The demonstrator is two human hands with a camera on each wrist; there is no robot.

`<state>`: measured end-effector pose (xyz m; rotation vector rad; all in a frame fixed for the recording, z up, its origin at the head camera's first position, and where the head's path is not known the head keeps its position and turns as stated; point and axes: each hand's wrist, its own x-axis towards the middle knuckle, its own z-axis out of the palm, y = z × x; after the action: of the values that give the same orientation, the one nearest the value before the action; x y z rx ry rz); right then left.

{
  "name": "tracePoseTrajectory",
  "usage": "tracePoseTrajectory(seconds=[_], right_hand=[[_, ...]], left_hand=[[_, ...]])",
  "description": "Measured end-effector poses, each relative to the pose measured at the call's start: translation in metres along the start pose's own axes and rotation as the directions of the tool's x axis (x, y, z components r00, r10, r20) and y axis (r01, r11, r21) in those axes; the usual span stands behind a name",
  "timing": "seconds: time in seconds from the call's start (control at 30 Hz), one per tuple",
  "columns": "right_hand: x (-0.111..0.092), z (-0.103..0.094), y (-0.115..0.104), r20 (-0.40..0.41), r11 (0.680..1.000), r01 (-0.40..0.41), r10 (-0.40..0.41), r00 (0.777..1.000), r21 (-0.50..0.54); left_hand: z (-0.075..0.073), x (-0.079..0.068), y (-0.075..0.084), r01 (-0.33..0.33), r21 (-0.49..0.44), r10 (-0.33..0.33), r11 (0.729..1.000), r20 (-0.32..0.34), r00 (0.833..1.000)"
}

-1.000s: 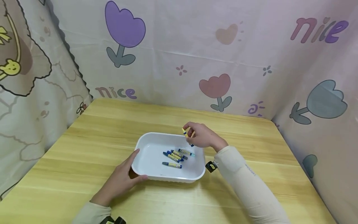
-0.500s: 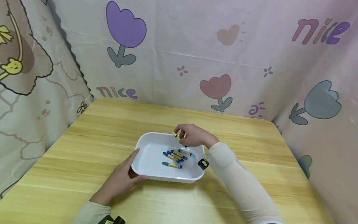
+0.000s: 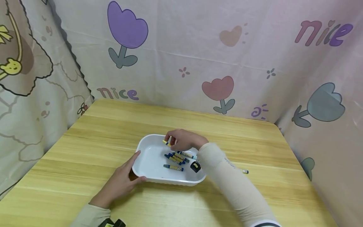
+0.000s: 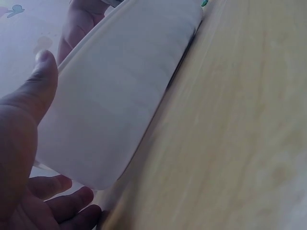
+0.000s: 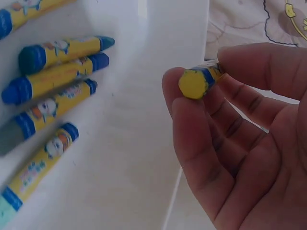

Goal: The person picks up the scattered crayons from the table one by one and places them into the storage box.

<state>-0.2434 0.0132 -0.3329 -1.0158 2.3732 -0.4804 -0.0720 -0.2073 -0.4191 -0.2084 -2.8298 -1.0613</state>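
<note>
A white plastic tray (image 3: 177,181) stands on the table. My left hand (image 3: 120,181) grips its left end, thumb on the near side and fingers round the corner; the left wrist view shows the tray's wall (image 4: 110,96) between them. Over the tray's back part, my right hand (image 3: 184,140) pinches a yellow crayon (image 3: 166,143) between thumb and fingertips. Its blunt yellow end (image 5: 193,85) faces the right wrist camera. Several crayons lie in the tray: a grey-green one (image 3: 173,167) nearest the front, a crossed cluster (image 3: 176,158) behind it, and a pale mint one (image 3: 187,154).
Another crayon (image 3: 245,171) lies on the wooden table (image 3: 255,145) to the right of the tray, partly hidden by the right sleeve (image 3: 229,179). A patterned cloth (image 3: 170,47) hangs behind the table and at both sides.
My right hand has moved left across the tray's back part with the yellow crayon. The crayon on the table at right has come into view past the sleeve. My left hand keeps its grip.
</note>
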Motion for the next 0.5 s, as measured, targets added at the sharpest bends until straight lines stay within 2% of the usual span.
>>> tracePoseTrajectory(seconds=[0.37,0.5], right_hand=[[0.015,0.013,-0.006,0.118,0.993,0.062,-0.05,0.992,-0.099],[0.018,0.018,-0.007,0.128,0.993,0.066,-0.053,0.99,-0.101]], left_hand=[[-0.001,0.0,-0.001,-0.011,-0.017,0.011,1.0,0.0,1.0],[-0.001,0.0,-0.001,-0.008,-0.015,0.008,1.0,-0.001,1.0]])
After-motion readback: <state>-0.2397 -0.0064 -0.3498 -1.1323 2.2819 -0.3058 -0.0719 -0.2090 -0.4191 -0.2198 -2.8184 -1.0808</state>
